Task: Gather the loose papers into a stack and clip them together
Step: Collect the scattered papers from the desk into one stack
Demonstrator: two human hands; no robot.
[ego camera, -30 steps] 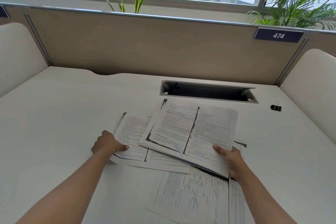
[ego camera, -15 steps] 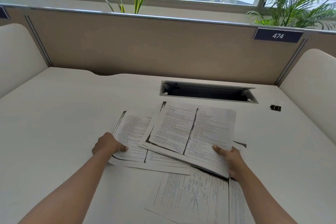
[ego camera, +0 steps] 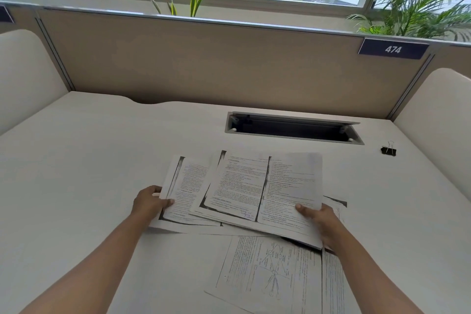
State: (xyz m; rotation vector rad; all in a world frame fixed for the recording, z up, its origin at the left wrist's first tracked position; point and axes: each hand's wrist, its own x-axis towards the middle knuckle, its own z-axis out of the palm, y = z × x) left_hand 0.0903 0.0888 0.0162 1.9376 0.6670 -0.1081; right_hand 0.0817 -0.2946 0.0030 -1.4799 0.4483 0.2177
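Thin white printed papers (ego camera: 229, 224) lie fanned across the smooth pale desk (ego camera: 89, 160), flat rectangles with dark photocopy borders. The left hand (ego camera: 149, 202) pinches the left sheet (ego camera: 186, 181) at its edge, thumb on top, and that edge now rides up where a second ago it lay flatter. The right hand (ego camera: 319, 219) grips the top sheet (ego camera: 267, 186) at its near corner, thumb over; the sheet has slid slightly leftward. The small black binder clip (ego camera: 388, 150) sits well apart, far right.
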